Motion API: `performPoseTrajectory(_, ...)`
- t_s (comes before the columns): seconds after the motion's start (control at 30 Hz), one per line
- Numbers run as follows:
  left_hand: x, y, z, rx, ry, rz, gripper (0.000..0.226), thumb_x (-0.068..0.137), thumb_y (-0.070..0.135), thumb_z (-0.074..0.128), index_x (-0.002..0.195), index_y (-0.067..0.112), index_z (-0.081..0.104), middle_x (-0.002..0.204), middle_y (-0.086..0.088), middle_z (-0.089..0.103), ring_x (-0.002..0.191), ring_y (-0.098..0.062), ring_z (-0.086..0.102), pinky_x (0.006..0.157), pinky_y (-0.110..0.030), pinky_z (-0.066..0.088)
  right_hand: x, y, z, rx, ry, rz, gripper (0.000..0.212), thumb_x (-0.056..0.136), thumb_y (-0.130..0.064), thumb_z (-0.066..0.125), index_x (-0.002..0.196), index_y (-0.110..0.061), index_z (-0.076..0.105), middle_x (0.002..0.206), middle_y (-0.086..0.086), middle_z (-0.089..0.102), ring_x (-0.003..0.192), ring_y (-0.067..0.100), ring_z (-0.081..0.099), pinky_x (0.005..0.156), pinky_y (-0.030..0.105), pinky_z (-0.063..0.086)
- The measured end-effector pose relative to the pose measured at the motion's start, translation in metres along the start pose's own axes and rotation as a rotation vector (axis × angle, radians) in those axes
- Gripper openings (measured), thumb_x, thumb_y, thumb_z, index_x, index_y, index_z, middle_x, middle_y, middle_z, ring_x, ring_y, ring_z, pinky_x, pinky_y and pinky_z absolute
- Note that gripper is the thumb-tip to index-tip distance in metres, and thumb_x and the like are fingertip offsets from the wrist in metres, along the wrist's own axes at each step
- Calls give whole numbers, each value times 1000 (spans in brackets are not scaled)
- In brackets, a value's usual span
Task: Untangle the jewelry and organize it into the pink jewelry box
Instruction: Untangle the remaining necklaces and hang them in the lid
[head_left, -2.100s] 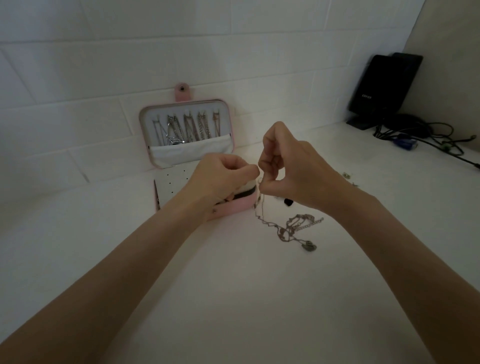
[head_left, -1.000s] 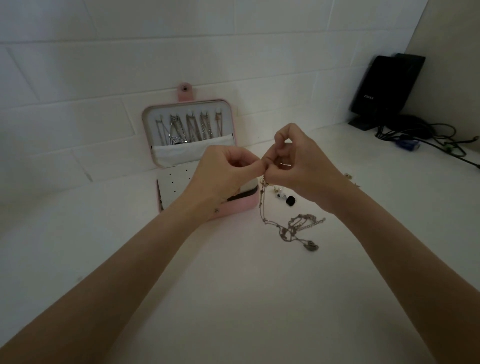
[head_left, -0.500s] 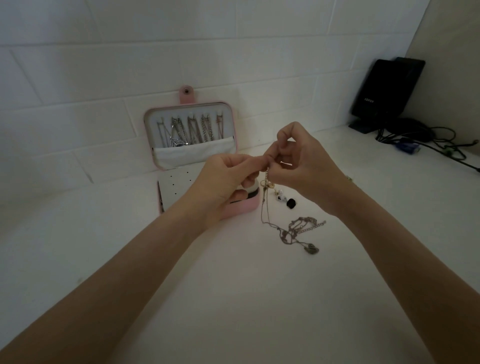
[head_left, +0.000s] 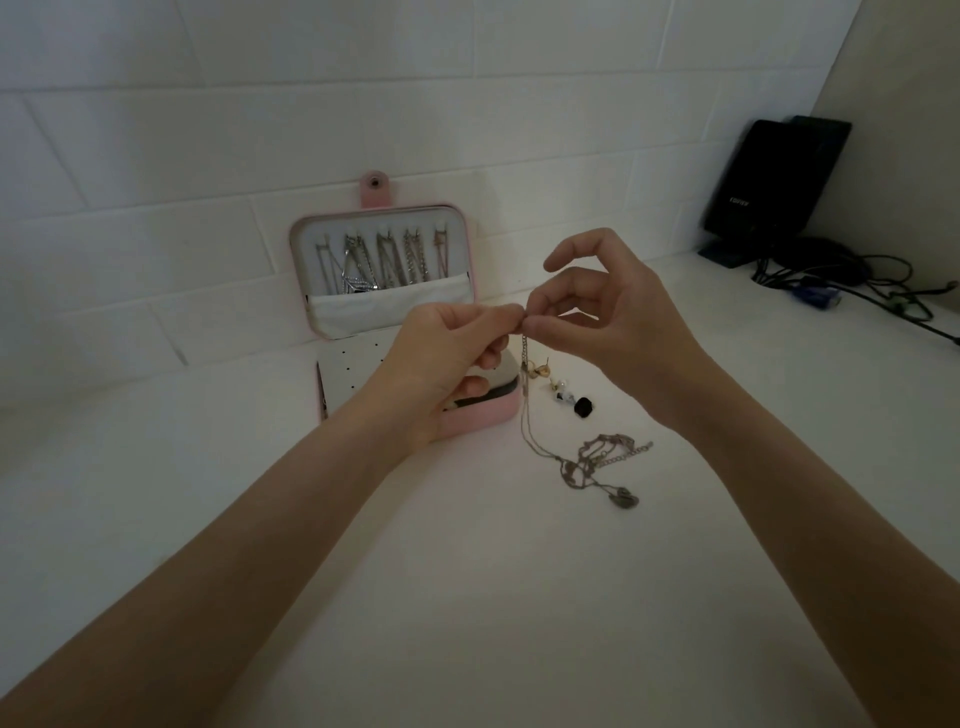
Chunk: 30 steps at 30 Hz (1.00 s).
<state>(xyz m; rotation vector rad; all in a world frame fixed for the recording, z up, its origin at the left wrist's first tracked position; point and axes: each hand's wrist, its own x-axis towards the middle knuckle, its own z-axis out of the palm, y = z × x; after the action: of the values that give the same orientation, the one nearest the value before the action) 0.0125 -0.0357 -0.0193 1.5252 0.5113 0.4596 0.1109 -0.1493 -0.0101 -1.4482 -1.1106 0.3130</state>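
Head view: I see both hands meeting mid-frame, just right of the pink jewelry box, over the white worktop.
Left hand: fingers curled, thumb and forefinger pinching the top end of the chain; lower fingers tucked in front of the box.
Right hand: thumb and middle finger pinching the same chain end, touching the left fingertips; index finger raised and bent, free.
Chain position: hangs straight down from the pinch point, then trails lower right across the worktop into the tangle, ending at a dark pendant.
Long axis: near vertical under the fingers, then diagonal toward lower right of frame.
Key relation: tangle lies below and right of the pinch, closer to the right hand; box lies left of it, behind the left hand.
Box: lid open, propped against the tiled wall, several chains already hung on its hooks above a white pocket; dotted earring panel in the base, partly hidden by the left hand.
Loose bits: small earrings and a black stud on the worktop, between box and tangle.
Step, my guess: working the clasp or a snag at the chain end; the knot is not yet freed.
Next move needs: the right hand dropping to the tangle while the left holds the end.
Risk: pulling tightens the knot.
Upper right: black speaker and cables, well apart.
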Motion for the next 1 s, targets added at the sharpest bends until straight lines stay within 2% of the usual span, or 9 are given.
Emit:
performPoseTrajectory(0.1,-1,1,0,165,13,72,25,89,25,60,65,16,63,56,3,45,47,-5,39,42,-13,35,1,2,1,-77,-6,-9,36,78,7,67,97,-14,44,76,4,63,71,17,58,68,24,52)
performPoseTrajectory(0.23,-1,2,-2,259,-23,162,20,89,22,60,73,13,67,54,1,43,45,-9,37,40,-16,36,1,4,1,-95,-17,14,37,79,9,63,94,-17,43,72,1,61,69,16,55,67,26,51)
performPoseTrajectory(0.4,1,3,-7,308,-96,144,13,85,18,64,74,14,68,44,12,47,41,-3,40,40,-16,38,-1,4,-1,-67,-72,55,36,79,11,60,95,-16,41,72,0,60,70,14,54,67,22,49)
performPoseTrajectory(0.5,1,1,-7,318,-82,94,14,83,18,64,69,16,67,45,10,47,44,-7,41,44,-19,36,-1,4,-1,-78,-117,61,37,78,13,60,95,-14,41,73,1,60,69,13,54,68,24,49)
performPoseTrajectory(0.63,0,-2,-4,168,-92,-24,23,83,12,58,60,17,59,53,6,46,50,-6,41,42,-15,33,-1,3,3,-95,-126,44,36,79,14,57,90,-16,40,72,3,58,66,15,52,64,24,47)
performPoseTrajectory(0.77,0,-1,0,-84,-152,-192,15,83,9,54,69,15,55,57,5,48,51,-6,42,35,-14,27,0,2,4,-92,-136,34,36,79,14,56,86,-16,38,70,1,56,62,11,51,62,22,45)
performPoseTrajectory(0.87,0,-1,1,-259,-176,-296,13,84,10,52,72,14,52,55,6,49,43,-4,39,33,-11,25,0,1,3,-96,-132,30,38,78,15,57,85,-17,38,69,1,55,60,11,48,59,20,44)
performPoseTrajectory(0.93,-1,-1,2,-281,-178,-312,12,85,10,52,73,14,52,55,6,49,41,-4,39,32,-11,25,-1,1,3,-104,-107,24,38,77,15,57,84,-17,38,70,2,54,60,11,46,58,19,42)
performPoseTrajectory(1.0,0,0,1,-197,-142,-269,10,84,12,56,74,15,54,59,6,50,41,-3,40,33,-12,25,-1,0,2,-79,-82,26,36,78,14,56,84,-16,38,70,2,54,57,8,45,57,17,42)
